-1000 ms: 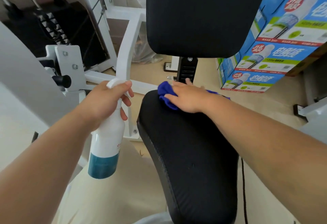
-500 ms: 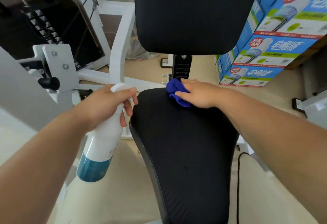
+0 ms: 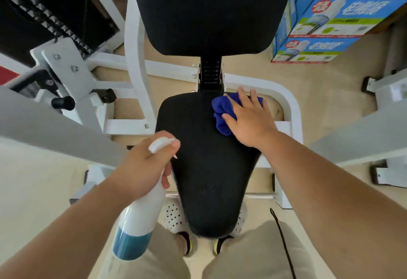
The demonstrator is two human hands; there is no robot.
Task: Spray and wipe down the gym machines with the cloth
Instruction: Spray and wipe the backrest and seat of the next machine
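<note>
Right of centre, the right hand (image 3: 248,120) lies flat with its fingers straight and slightly spread, pressing a bunched blue cloth (image 3: 221,111) onto the upper right corner of the black seat (image 3: 209,168), just below the post of the black backrest (image 3: 209,10) at the top of the frame. Lower left of centre, the left hand (image 3: 145,166) has its fingers curled round the neck of a white and teal spray bottle (image 3: 141,219), which hangs tilted beside the seat's left edge. A white frame (image 3: 134,47) surrounds the seat, and blue printed boxes (image 3: 330,21) stand in the upper right.
</note>
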